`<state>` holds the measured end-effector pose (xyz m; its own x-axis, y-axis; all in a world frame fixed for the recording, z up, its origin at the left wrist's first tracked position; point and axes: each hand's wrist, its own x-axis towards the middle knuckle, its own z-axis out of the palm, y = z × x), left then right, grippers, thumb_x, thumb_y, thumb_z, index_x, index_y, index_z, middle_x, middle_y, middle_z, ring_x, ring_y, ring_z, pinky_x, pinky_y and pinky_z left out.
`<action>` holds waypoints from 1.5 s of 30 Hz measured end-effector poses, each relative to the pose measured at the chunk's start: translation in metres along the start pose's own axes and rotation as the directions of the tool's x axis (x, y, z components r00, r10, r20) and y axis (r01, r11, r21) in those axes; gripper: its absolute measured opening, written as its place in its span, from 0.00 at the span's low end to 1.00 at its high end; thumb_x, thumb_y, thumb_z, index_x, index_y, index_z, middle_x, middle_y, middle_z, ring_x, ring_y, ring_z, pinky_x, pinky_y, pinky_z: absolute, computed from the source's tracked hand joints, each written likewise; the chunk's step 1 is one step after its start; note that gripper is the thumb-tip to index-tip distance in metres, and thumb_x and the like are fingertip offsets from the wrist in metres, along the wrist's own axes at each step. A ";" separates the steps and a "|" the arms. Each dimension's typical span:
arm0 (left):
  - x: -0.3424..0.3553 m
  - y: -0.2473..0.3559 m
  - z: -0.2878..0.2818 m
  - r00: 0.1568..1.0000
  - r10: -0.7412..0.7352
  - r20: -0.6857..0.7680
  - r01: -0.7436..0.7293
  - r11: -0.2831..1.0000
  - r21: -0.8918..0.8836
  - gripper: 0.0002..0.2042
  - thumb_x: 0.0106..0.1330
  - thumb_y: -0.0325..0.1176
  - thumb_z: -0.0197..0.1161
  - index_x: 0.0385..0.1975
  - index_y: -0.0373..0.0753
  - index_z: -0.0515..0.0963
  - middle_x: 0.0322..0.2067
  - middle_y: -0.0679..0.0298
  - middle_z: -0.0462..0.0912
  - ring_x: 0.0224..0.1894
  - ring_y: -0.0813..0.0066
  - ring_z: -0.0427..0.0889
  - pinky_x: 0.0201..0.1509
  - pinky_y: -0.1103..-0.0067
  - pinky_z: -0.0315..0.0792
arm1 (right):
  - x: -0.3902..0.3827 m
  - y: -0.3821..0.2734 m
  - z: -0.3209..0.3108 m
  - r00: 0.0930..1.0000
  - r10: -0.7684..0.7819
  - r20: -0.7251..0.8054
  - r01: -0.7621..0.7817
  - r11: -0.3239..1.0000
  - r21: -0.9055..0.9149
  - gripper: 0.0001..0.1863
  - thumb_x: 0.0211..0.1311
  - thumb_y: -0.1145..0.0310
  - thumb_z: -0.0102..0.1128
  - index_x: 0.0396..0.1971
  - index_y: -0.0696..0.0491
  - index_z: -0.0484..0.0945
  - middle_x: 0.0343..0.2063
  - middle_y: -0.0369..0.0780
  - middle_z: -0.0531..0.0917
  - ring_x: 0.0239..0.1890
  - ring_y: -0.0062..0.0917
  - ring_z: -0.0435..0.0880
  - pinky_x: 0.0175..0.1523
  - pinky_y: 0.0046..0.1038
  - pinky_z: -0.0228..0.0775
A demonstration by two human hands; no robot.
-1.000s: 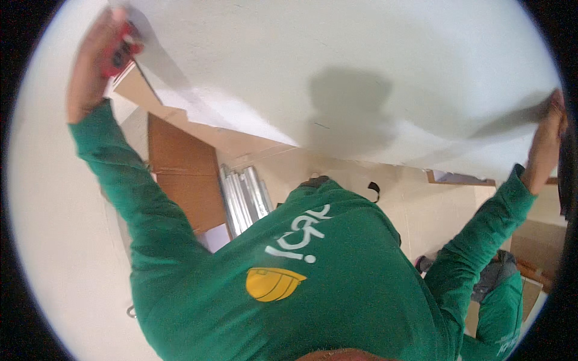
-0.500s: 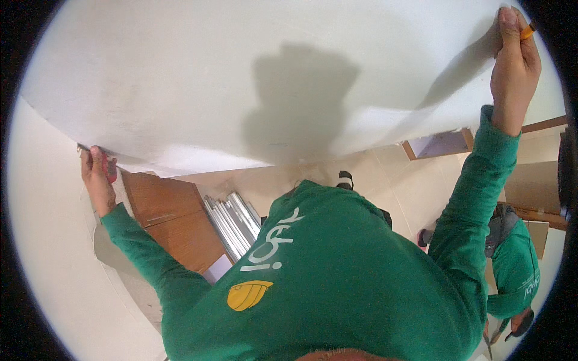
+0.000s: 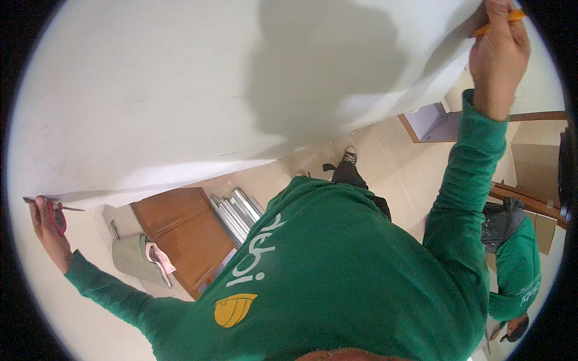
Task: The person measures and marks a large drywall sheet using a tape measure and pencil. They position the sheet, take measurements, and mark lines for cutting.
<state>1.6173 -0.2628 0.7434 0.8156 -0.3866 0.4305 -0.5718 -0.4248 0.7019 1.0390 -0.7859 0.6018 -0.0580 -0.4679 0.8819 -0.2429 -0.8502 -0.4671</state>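
My left hand is at the far left by the pale wall, closed round a small red tape measure. A thin dark strip shows beside its fingers, next to the edge of the wall. High on the right, my right hand is raised near the white wall surface, its fingers closed on a slim orange pencil. The pencil points left toward the wall. My head's shadow falls on the white surface between the two hands.
Below on the left are a brown wooden cabinet, a bundle of silvery metal strips and a grey-green bag-like thing with a pink cloth. A wood-edged opening is at right. A co-worker in green bends at lower right.
My left hand has moved down and left with the tape measure. The pencil in my right hand has turned to lie more across the fingers. The view has shifted, showing more floor and a shoe.
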 end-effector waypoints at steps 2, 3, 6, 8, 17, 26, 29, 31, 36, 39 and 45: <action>0.011 0.015 0.001 1.000 -0.002 -0.014 0.003 0.998 0.056 0.28 0.75 0.51 0.69 0.68 0.41 0.76 0.56 0.66 0.83 0.55 0.78 0.81 0.59 0.78 0.76 | -0.002 0.004 0.006 0.993 0.100 0.056 -0.098 0.994 -0.040 0.19 0.84 0.54 0.51 0.32 0.51 0.73 0.25 0.29 0.68 0.29 0.16 0.67 0.35 0.23 0.61; 0.014 0.020 0.003 1.000 0.023 -0.016 -0.021 0.993 0.115 0.29 0.74 0.51 0.69 0.68 0.41 0.76 0.55 0.67 0.83 0.55 0.78 0.82 0.58 0.79 0.76 | -0.004 0.020 0.009 0.982 0.173 0.074 -0.172 0.985 -0.020 0.19 0.83 0.54 0.52 0.32 0.50 0.73 0.25 0.29 0.68 0.28 0.16 0.66 0.34 0.23 0.60; 0.015 0.042 0.028 1.000 0.026 0.018 -0.029 0.983 0.179 0.25 0.75 0.51 0.68 0.64 0.42 0.79 0.50 0.69 0.83 0.50 0.81 0.81 0.55 0.81 0.75 | -0.032 0.064 0.088 0.953 0.062 -0.297 -0.098 0.989 -0.108 0.19 0.84 0.54 0.51 0.30 0.49 0.72 0.24 0.28 0.67 0.26 0.15 0.65 0.32 0.22 0.57; 0.011 0.047 0.036 0.999 -0.002 0.051 -0.009 0.980 0.199 0.22 0.76 0.49 0.67 0.61 0.42 0.80 0.47 0.70 0.83 0.46 0.84 0.80 0.50 0.83 0.74 | -0.045 0.094 0.051 0.921 0.314 0.231 -0.371 0.887 0.276 0.20 0.84 0.53 0.50 0.31 0.50 0.73 0.25 0.29 0.71 0.28 0.16 0.68 0.34 0.22 0.62; -0.010 0.047 0.180 0.975 -0.029 0.221 -0.060 0.920 0.387 0.30 0.73 0.56 0.69 0.64 0.38 0.79 0.38 0.69 0.83 0.34 0.87 0.75 0.33 0.87 0.68 | -0.171 0.232 0.096 0.808 0.498 0.314 -0.561 0.814 0.153 0.19 0.85 0.55 0.52 0.35 0.54 0.75 0.28 0.29 0.70 0.34 0.17 0.68 0.46 0.23 0.66; -0.035 0.087 0.320 0.977 0.040 0.211 -0.122 0.912 0.391 0.30 0.73 0.57 0.67 0.60 0.34 0.82 0.39 0.62 0.86 0.38 0.81 0.78 0.43 0.82 0.72 | -0.195 0.316 0.089 0.702 0.587 0.403 -0.662 0.747 0.065 0.21 0.84 0.52 0.51 0.36 0.55 0.74 0.33 0.30 0.73 0.38 0.18 0.69 0.50 0.24 0.66; -0.040 0.097 0.359 0.953 0.214 0.214 -0.285 0.868 0.406 0.26 0.75 0.53 0.68 0.61 0.36 0.82 0.36 0.66 0.85 0.27 0.91 0.70 0.27 0.89 0.61 | -0.206 0.359 0.092 0.624 0.635 0.456 -0.712 0.702 -0.004 0.21 0.84 0.51 0.51 0.41 0.57 0.78 0.36 0.31 0.78 0.42 0.20 0.74 0.56 0.26 0.68; -0.044 0.114 0.385 0.947 0.200 0.250 -0.286 0.879 0.382 0.26 0.75 0.53 0.67 0.60 0.36 0.82 0.37 0.65 0.85 0.29 0.88 0.73 0.30 0.88 0.65 | -0.213 0.417 0.100 0.589 0.631 0.504 -0.694 0.715 -0.084 0.22 0.83 0.51 0.52 0.44 0.58 0.78 0.37 0.32 0.80 0.43 0.22 0.76 0.59 0.29 0.69; -0.061 0.126 0.417 0.959 0.166 0.229 -0.261 0.833 0.489 0.27 0.76 0.57 0.63 0.62 0.41 0.84 0.48 0.52 0.89 0.52 0.64 0.86 0.59 0.70 0.76 | -0.225 0.462 0.158 0.621 0.698 0.358 -0.637 0.715 -0.288 0.20 0.82 0.55 0.50 0.40 0.58 0.79 0.32 0.42 0.82 0.38 0.30 0.81 0.47 0.34 0.76; -0.046 0.150 0.462 0.930 0.283 0.234 -0.365 0.771 0.522 0.27 0.76 0.56 0.62 0.62 0.40 0.83 0.51 0.49 0.89 0.56 0.59 0.86 0.62 0.67 0.77 | -0.233 0.600 0.192 0.623 0.677 0.392 -0.420 0.713 -0.562 0.24 0.77 0.50 0.54 0.44 0.60 0.82 0.37 0.50 0.88 0.45 0.42 0.87 0.50 0.44 0.76; -0.062 0.137 0.506 0.947 0.214 0.238 -0.312 0.781 0.541 0.23 0.77 0.50 0.61 0.60 0.38 0.84 0.52 0.48 0.89 0.57 0.51 0.87 0.62 0.61 0.78 | -0.228 0.525 0.230 0.463 0.732 0.500 -0.749 0.625 -0.221 0.28 0.73 0.46 0.54 0.45 0.62 0.82 0.37 0.57 0.87 0.41 0.51 0.87 0.46 0.50 0.75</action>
<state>1.4438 -0.7109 0.5260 0.6292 -0.6522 0.4227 -0.7493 -0.6536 0.1068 1.1473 -1.1808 0.1407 0.2801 -0.9594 0.0342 -0.3226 -0.1276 -0.9379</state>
